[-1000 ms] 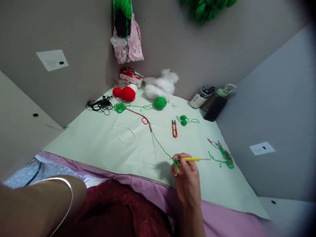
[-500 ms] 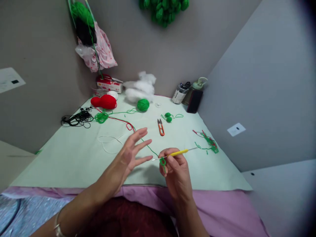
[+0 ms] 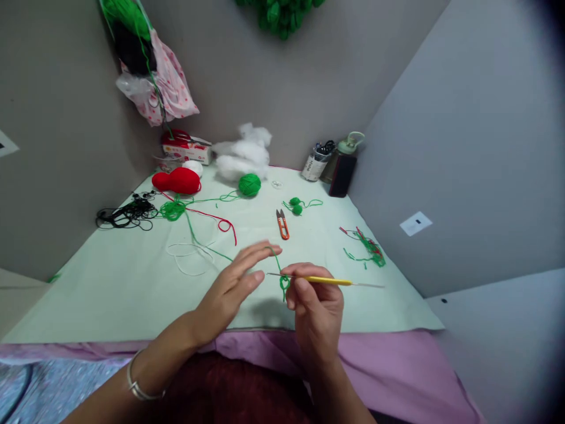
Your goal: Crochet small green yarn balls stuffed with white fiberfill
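My right hand (image 3: 318, 306) is closed on a crochet hook (image 3: 329, 281) with a yellow grip, its hooked tip pointing left. A small looped piece of green yarn (image 3: 285, 283) hangs at the fingertips of that hand. Left of the hook tip is my left hand (image 3: 229, 288), its thumb apart from the stretched fingers. Green yarn (image 3: 274, 254) passes over those fingers and down to the looped piece. Beyond the hands lie orange thread snips (image 3: 283, 225).
Red yarn (image 3: 179, 180), a green ball (image 3: 249, 185) and white stuffing (image 3: 245, 154) lie at the back. Black cord (image 3: 132, 212) is at the left, green and red scraps (image 3: 371, 247) at the right. A phone (image 3: 343, 175) leans against a bottle (image 3: 352, 143).
The green yarn now runs over my left fingers, and that hand has turned. The hook in my right hand has tilted, its rear end lower. The red strand lies apart from the green one.
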Available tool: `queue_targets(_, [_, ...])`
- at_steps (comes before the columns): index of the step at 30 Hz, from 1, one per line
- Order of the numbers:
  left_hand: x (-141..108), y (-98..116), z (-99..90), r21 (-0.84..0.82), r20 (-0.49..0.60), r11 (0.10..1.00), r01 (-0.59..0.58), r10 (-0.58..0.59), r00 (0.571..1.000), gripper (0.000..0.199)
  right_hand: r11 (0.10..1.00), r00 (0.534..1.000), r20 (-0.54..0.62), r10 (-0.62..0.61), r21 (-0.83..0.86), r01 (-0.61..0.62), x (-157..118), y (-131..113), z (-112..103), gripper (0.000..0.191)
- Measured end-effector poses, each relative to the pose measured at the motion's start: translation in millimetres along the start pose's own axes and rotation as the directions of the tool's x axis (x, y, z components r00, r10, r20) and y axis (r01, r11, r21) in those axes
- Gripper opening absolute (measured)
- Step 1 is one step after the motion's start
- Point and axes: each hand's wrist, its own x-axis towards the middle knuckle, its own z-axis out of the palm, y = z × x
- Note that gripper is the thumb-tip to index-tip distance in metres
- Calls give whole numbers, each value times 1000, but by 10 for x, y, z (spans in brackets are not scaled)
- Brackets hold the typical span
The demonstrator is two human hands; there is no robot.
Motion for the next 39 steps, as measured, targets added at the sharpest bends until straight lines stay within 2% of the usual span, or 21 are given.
queue_targets(1, [-41,-19,23,-114,48,989,95,-91,995,39,999,1000,-5,-31,-30,31,-9,12,-10,8])
queue_targets(3, [-87,-36,86,-302,104,932,201,-177,979,44,995,997,-5,-74,-71,73,-23,33,-16,10])
queue_targets(5, [-90,-27,151,-408,128,879,246,-212,969,51,993,996,3,-84,-88,84,-32,47,-12,11])
queue_targets(7, [-70,-6,193,-448,97,854,266,-249,964,57,992,997,14,-79,-94,80,-35,56,-9,12])
queue_targets(10, [-47,24,202,-443,40,850,285,-299,953,68,992,998,7,-62,-106,62,-34,64,-14,11])
queue_targets(13, [-57,41,176,-425,91,848,316,-307,947,89,992,999,-12,-44,-123,42,-34,69,-19,8])
queue_targets(15, [-68,43,155,-391,129,859,330,-303,944,94,991,999,-14,-32,-134,30,-34,69,-18,6])
queue_targets(17, [-74,34,136,-345,133,879,329,-301,944,89,990,1000,-15,-18,-139,15,-33,69,-18,6])
queue_targets(19, [-73,12,122,-329,102,893,307,-290,952,75,991,1000,-19,-9,-137,6,-32,71,-20,6])
queue_targets(22, [-64,-24,121,-362,28,896,256,-264,964,47,991,1000,-12,-25,-129,23,-29,75,-22,7])
queue_targets(25, [-51,-34,151,-416,-15,879,233,-263,965,39,989,999,3,-52,-140,52,-25,75,-6,8])
queue_targets(34, [-29,42,223,-485,-42,826,288,-351,935,61,973,993,40,-112,-198,118,-26,68,46,15])
queue_targets(39, [-44,14,224,-452,-69,847,280,-346,936,75,945,988,67,-143,-287,156,-33,71,13,16])
